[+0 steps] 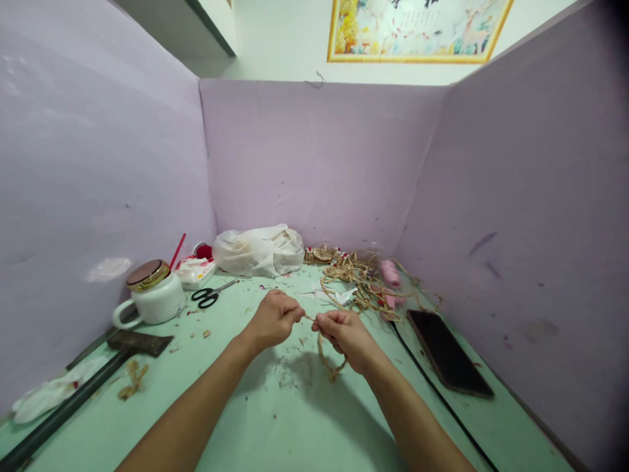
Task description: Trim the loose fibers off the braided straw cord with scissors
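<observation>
Over the middle of the green table, my left hand (276, 317) is closed on one part of a thin tan braided cord (322, 354). My right hand (346, 334) pinches the same cord a short way to the right, so a short piece stretches between the two hands. Below the right hand the cord hangs in a loop toward the tabletop. Behind it lies a tangled heap of similar tan cord (361, 278). The fingertips hide the exact spots where the cord is gripped.
At left stand a white lidded mug (160, 298), a hammer (140, 342) and black-handled scissors (209, 297). A white plastic bag (260, 250) lies at the back. To the right are pink thread spools (390, 272), a dark phone (449, 354) and a black cable (432, 387). Lilac panels (314, 157) enclose three sides.
</observation>
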{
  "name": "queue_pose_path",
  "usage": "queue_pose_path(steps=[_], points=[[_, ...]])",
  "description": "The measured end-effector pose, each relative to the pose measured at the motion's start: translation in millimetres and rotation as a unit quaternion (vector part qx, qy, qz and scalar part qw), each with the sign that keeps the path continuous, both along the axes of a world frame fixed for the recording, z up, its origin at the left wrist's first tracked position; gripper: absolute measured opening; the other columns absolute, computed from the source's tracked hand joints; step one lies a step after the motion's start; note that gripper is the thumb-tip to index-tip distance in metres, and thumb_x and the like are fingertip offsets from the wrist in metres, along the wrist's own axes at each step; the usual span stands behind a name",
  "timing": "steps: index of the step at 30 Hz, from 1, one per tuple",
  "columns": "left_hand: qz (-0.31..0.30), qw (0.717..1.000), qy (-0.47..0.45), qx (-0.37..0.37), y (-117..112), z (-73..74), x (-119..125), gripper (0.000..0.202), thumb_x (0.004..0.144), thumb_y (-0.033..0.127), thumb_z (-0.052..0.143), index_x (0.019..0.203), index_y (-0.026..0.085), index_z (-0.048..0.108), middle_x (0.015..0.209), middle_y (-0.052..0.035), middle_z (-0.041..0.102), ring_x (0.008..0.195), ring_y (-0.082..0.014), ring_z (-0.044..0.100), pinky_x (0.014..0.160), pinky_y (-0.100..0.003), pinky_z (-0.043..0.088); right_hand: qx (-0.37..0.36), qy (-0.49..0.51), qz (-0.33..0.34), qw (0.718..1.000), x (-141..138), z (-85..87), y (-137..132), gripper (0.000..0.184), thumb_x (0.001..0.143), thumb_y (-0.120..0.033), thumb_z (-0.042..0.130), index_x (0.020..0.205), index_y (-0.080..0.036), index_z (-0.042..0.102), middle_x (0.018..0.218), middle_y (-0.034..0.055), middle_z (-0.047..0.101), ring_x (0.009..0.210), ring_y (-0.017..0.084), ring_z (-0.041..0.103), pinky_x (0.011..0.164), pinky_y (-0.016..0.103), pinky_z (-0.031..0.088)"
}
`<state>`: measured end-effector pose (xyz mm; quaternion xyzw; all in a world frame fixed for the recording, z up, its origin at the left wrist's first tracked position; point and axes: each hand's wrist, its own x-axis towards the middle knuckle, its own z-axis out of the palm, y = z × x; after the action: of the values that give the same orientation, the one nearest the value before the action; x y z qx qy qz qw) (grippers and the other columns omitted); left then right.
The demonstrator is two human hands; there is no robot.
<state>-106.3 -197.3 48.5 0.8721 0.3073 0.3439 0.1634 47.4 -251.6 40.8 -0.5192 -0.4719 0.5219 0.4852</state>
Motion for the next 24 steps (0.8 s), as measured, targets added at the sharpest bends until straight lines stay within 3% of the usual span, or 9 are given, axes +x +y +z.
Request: queue_pose_path(steps=[4, 9, 13, 16, 18, 21, 24], points=[[0.014, 0.998, -0.04, -0.049, 2.1, 0.2, -1.8, 0.028, 0.07, 0.021, 0.048, 0.042, 0.017, 0.05, 0.044, 0.0025, 0.051, 0.051, -0.0106, 0.043, 0.073, -0.028, 0.033, 0.015, -0.014, 0.013, 1.0, 3.6, -1.7, 0.4, 0.028, 0.064, -0.039, 0.06, 0.055, -0.013, 0.06, 0.037, -0.0085, 0.035, 0.033, 0.003, 0.018, 0.035, 0.021, 0.009], [0.074, 0.985, -0.099, -0.117, 19.7, 5.7, -23.7, 0.024, 0.07, 0.029, 0.047, 0.051, 0.017, 0.056, 0.047, 0.0025, 0.049, 0.049, -0.011, 0.042, 0.052, -0.023, 0.032, 0.01, 0.003, 0.116, 0.993, 16.5, 3.0, -4.1, 0.042, 0.073, -0.05, 0.05, 0.082, -0.012, 0.062, 0.054, 0.0011, 0.059, 0.036, 0.006, 0.037, 0.036, 0.02, 0.022], [0.116, 0.963, -0.172, -0.171, 31.7, 6.4, -36.9, 0.024, 0.067, 0.033, 0.049, 0.052, 0.015, 0.057, 0.044, 0.0027, 0.048, 0.045, -0.0102, 0.04, 0.047, -0.022, 0.029, 0.012, -0.029, 0.156, 0.987, 22.2, 2.6, -4.3, 0.037, 0.072, -0.045, 0.054, 0.086, -0.012, 0.063, 0.055, 0.0007, 0.059, 0.042, 0.008, 0.044, 0.044, 0.022, 0.034], [0.121, 0.947, -0.223, -0.199, 33.8, 4.3, -37.6, 0.023, 0.065, 0.032, 0.052, 0.05, 0.014, 0.057, 0.045, 0.0018, 0.049, 0.047, -0.0106, 0.043, 0.048, -0.022, 0.031, 0.068, -0.116, 0.104, 0.985, 26.5, -5.1, 2.3, 0.025, 0.066, -0.033, 0.063, 0.082, -0.015, 0.064, 0.054, -0.0003, 0.059, 0.047, 0.011, 0.048, 0.049, 0.024, 0.037], [0.116, 0.936, -0.258, -0.211, 34.1, 3.8, -37.4, 0.023, 0.064, 0.032, 0.053, 0.05, 0.014, 0.057, 0.045, 0.0014, 0.05, 0.048, -0.0109, 0.044, 0.05, -0.023, 0.032, 0.127, -0.189, 0.049, 0.972, 31.9, -10.7, 8.1, 0.019, 0.069, -0.031, 0.059, 0.078, -0.016, 0.066, 0.057, 0.0017, 0.062, 0.054, 0.015, 0.053, 0.054, 0.027, 0.039], [0.096, 0.918, -0.31, -0.227, 34.2, 7.4, -40.2, 0.024, 0.064, 0.032, 0.055, 0.047, 0.014, 0.054, 0.045, 0.001, 0.05, 0.049, -0.0103, 0.043, 0.053, -0.024, 0.033, 0.209, -0.325, -0.015, 0.922, 41.1, -15.1, 13.9, 0.015, 0.07, -0.026, 0.056, 0.074, -0.019, 0.068, 0.073, 0.0058, 0.066, 0.072, 0.022, 0.057, 0.068, 0.033, 0.04], [0.067, 0.897, -0.365, -0.238, 29.8, 18.6, -45.6, 0.026, 0.065, 0.033, 0.054, 0.046, 0.015, 0.051, 0.047, 0.0004, 0.05, 0.05, -0.0103, 0.044, 0.055, -0.025, 0.035, 0.231, -0.413, -0.015, 0.881, 42.4, -15.5, 14.6, 0.013, 0.07, -0.024, 0.055, 0.072, -0.02, 0.068, 0.078, 0.0063, 0.066, 0.079, 0.023, 0.055, 0.073, 0.033, 0.038]])
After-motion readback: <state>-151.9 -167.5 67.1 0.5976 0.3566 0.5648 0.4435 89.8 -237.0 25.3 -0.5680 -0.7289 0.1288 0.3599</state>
